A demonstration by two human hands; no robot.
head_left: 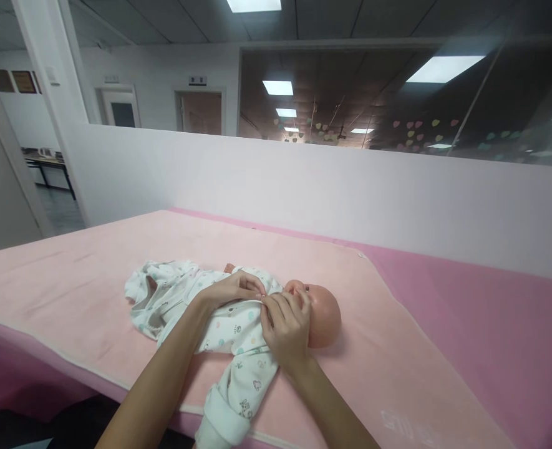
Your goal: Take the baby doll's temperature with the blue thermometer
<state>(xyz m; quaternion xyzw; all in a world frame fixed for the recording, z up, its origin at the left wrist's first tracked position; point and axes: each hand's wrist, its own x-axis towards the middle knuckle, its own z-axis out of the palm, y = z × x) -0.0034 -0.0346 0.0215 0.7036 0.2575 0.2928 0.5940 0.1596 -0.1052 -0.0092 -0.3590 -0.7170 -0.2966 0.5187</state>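
- Doll is laid on its back near the middle of the pink mat, its head turned toward the right of the view, and is dressed in a white printed baby suit.
- The left hand is rested across the chest, wrist bent and fingers curled; the suit's edge near the neck is pinched between thumb and fingertip.
- The right hand is brought up beside the chin, fingers bent and fingertips met with those of the left; whether cloth is gripped by it cannot be told.
- Both forearms are reached in from the near edge, the left one passed in front of the suit's lower part.
- Part of the face is covered by the right hand.
- The near sleeve is stretched between the forearms, across the mat's near edge.
- Behind, the table is bounded by a low white wall, with a window above.
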